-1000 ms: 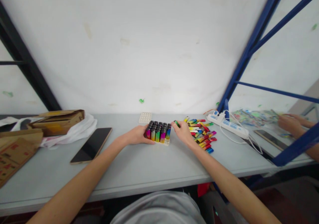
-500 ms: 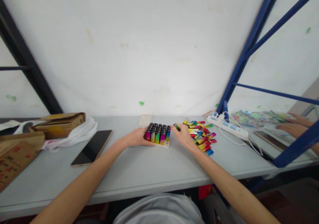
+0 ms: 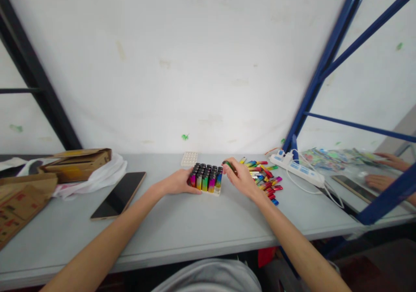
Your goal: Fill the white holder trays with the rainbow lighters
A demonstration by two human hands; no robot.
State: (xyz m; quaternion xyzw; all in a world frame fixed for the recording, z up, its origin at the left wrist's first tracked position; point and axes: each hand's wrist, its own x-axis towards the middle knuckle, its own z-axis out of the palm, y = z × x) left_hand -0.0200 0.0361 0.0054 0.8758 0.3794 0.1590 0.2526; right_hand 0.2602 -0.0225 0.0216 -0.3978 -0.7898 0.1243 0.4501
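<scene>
Rows of upright lighters (image 3: 205,182) with black tops and shiny multicoloured bodies stand in a white tray (image 3: 217,193). My left hand (image 3: 179,181) grips the left side of this block, fingers and thumb around its corner. Just right of the block, my right hand (image 3: 238,177) is closed on a lighter (image 3: 230,166), of which a green and dark part shows. A loose pile of colourful lighters (image 3: 269,180) lies beyond and to the right of that hand, partly hidden by it. Behind the block lies a second white tray (image 3: 189,159) with small compartments.
A dark phone (image 3: 119,196), cardboard boxes (image 3: 81,165) and a white plastic bag (image 3: 108,173) lie at the left. At the right are a white power strip (image 3: 300,170) with cables and a blue metal frame (image 3: 305,97). Another person's hands (image 3: 383,181) show beyond it.
My right hand has lifted slightly and turned beside the block, still holding the lighter. My left hand keeps its place on the block. The camera view has shifted a little.
</scene>
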